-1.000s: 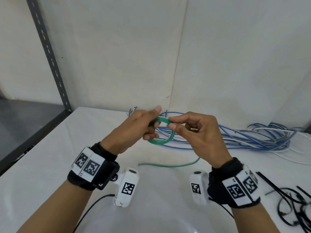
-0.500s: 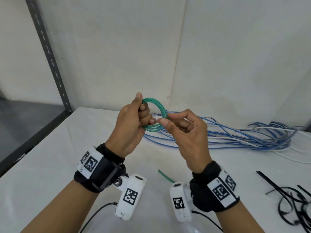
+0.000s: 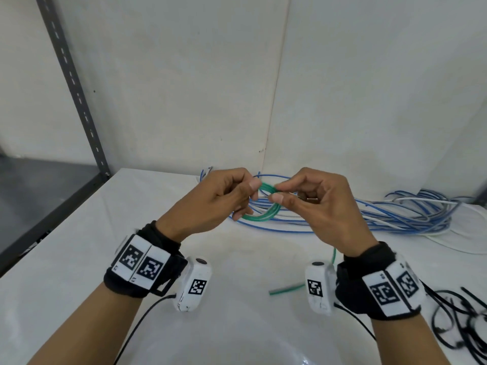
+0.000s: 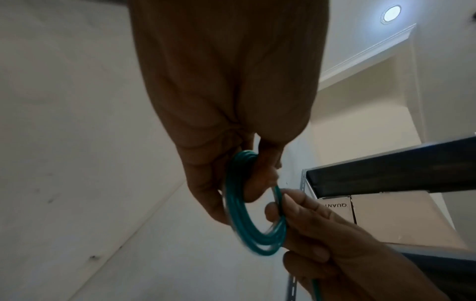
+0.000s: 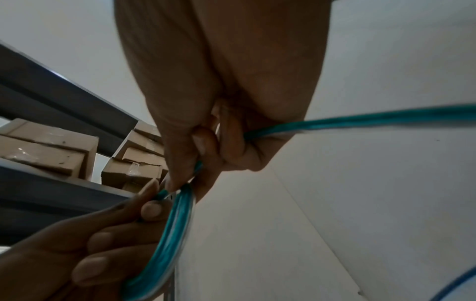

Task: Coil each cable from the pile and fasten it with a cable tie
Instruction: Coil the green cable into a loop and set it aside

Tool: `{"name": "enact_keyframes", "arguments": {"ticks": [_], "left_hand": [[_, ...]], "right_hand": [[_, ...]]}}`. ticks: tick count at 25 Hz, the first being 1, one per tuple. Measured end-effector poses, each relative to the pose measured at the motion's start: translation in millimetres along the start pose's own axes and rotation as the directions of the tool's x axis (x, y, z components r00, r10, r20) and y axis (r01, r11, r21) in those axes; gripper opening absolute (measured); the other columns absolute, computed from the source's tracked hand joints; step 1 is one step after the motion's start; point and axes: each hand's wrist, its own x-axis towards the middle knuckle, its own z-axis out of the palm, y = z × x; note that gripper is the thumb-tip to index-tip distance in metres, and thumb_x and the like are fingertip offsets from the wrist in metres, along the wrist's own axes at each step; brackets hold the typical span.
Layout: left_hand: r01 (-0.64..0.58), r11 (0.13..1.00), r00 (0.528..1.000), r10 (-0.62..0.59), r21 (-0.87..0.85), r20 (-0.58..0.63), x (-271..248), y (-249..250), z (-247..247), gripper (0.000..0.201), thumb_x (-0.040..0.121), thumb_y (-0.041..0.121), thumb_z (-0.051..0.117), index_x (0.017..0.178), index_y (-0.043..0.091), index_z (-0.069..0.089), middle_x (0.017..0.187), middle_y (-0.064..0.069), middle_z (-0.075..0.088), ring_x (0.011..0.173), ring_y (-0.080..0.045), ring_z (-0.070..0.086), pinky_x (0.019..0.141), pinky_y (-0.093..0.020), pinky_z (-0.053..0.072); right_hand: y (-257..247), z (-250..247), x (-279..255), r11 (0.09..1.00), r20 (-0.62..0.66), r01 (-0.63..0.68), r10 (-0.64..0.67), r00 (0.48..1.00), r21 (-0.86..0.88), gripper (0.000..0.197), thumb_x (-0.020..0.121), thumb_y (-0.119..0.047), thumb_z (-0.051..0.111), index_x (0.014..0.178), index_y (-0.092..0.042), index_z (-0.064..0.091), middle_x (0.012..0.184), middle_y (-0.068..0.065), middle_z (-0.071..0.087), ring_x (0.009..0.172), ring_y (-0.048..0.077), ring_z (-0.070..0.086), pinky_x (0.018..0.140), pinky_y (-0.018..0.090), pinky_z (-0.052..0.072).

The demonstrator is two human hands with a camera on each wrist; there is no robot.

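A thin green cable is wound into a small coil (image 3: 263, 216) held in the air above the white table (image 3: 79, 246). My left hand (image 3: 226, 198) grips the coil's left side, fingers curled through the loops (image 4: 247, 220). Thumb and forefinger of my right hand (image 3: 303, 201) pinch the cable at the top of the coil (image 5: 185, 205). The cable's loose end (image 3: 284, 289) trails down under my right wrist onto the table. Behind my hands lies the pile of blue and white cables (image 3: 395, 212). Black cable ties (image 3: 463, 325) sit at the right edge.
A dark metal shelf post (image 3: 73, 85) stands at the left, with a shelf board (image 3: 31, 191) beside the table. White walls meet in a corner right behind the pile. Cardboard boxes (image 5: 51, 150) sit on shelves in the wrist views.
Both hands dropped lower after turning the coil upward half a second ago; another loop went on. The loose green tail is shorter and now hangs under my right wrist.
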Motion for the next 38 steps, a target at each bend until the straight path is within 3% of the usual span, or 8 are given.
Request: {"name": "enact_keyframes", "arguments": {"ticks": [6, 14, 19, 21, 23, 27, 32, 38], "left_hand": [[-0.107, 0.982, 0.954, 0.058, -0.155, -0.296, 6, 1, 9, 0.034, 0.102, 0.030, 0.048, 0.082, 0.003, 0.052, 0.056, 0.000, 0.034, 0.050, -0.019, 0.035, 0.069, -0.032, 0.055], [-0.064, 0.871, 0.946, -0.102, -0.488, -0.307, 8, -1, 16, 0.034, 0.107, 0.033, 0.041, 0.086, 0.008, 0.051, 0.058, 0.002, 0.032, 0.052, -0.013, 0.034, 0.076, -0.033, 0.054], [0.142, 0.983, 0.989, -0.145, -0.119, -0.015, 2, -1, -2, 0.045, 0.099, 0.041, 0.051, 0.092, -0.003, 0.058, 0.057, -0.003, 0.047, 0.054, -0.020, 0.051, 0.083, -0.040, 0.060], [0.099, 0.990, 0.991, -0.107, 0.102, 0.084, -3, -3, -3, 0.042, 0.103, 0.034, 0.050, 0.088, -0.005, 0.055, 0.058, 0.000, 0.046, 0.052, -0.016, 0.051, 0.081, -0.043, 0.062], [0.052, 0.978, 0.990, -0.077, 0.201, 0.119, -3, -3, -1, 0.036, 0.106, 0.030, 0.047, 0.083, 0.004, 0.054, 0.061, 0.007, 0.046, 0.053, -0.010, 0.054, 0.075, -0.040, 0.061], [-0.040, 0.999, 0.990, 0.040, 0.005, -0.133, 3, -1, 1, 0.034, 0.108, 0.024, 0.043, 0.079, 0.007, 0.047, 0.063, 0.003, 0.035, 0.050, -0.010, 0.036, 0.073, -0.037, 0.059], [-0.081, 0.959, 0.959, 0.001, -0.272, -0.282, 7, -5, 8, 0.033, 0.109, 0.028, 0.040, 0.082, 0.009, 0.045, 0.059, 0.009, 0.027, 0.050, -0.011, 0.026, 0.065, -0.029, 0.050], [-0.116, 0.964, 0.946, 0.033, -0.240, -0.324, 8, -6, 14, 0.034, 0.108, 0.029, 0.041, 0.082, 0.009, 0.047, 0.066, -0.009, 0.019, 0.053, -0.015, 0.027, 0.071, -0.033, 0.056]], "right_hand": [[-4, 21, 0, 0.985, -0.211, 0.015, 0.022, 0.977, 0.173, 0.010, 0.089, -0.013, 0.075, 0.099, -0.011, 0.075, 0.084, 0.005, 0.077, 0.061, 0.017, 0.065, 0.051, 0.023, 0.048], [-4, 45, -5, 0.911, -0.243, -0.066, 0.177, 0.954, 0.407, 0.007, 0.090, -0.005, 0.071, 0.094, -0.006, 0.065, 0.088, 0.015, 0.078, 0.054, 0.016, 0.057, 0.043, 0.024, 0.042], [1, 24, -1, 0.988, -0.098, -0.007, 0.022, 0.995, 0.156, 0.006, 0.091, -0.001, 0.071, 0.095, -0.004, 0.073, 0.088, 0.012, 0.078, 0.065, 0.009, 0.070, 0.059, 0.019, 0.051], [1, 20, -2, 1.000, 0.038, 0.008, -0.009, 0.999, 0.024, 0.008, 0.091, -0.004, 0.072, 0.094, -0.010, 0.076, 0.090, 0.009, 0.078, 0.081, 0.023, 0.075, 0.070, 0.035, 0.059], [-1, 18, -2, 0.999, 0.072, 0.004, -0.002, 0.997, -0.033, 0.008, 0.090, -0.007, 0.073, 0.095, -0.013, 0.077, 0.087, 0.007, 0.077, 0.078, 0.030, 0.072, 0.068, 0.041, 0.058], [-1, 18, 1, 0.991, -0.148, -0.031, 0.050, 0.988, 0.132, 0.004, 0.090, -0.007, 0.073, 0.093, -0.008, 0.075, 0.075, -0.001, 0.074, 0.055, 0.012, 0.057, 0.049, 0.015, 0.043], [-3, 41, -4, 0.923, -0.172, -0.120, 0.193, 0.966, 0.365, 0.009, 0.088, -0.006, 0.072, 0.092, -0.004, 0.064, 0.089, 0.014, 0.077, 0.055, 0.016, 0.058, 0.040, 0.023, 0.038], [-9, 39, -4, 0.921, -0.225, -0.084, 0.180, 0.957, 0.379, 0.012, 0.087, -0.007, 0.074, 0.095, -0.002, 0.066, 0.089, 0.017, 0.077, 0.053, 0.014, 0.055, 0.039, 0.023, 0.039]]}}
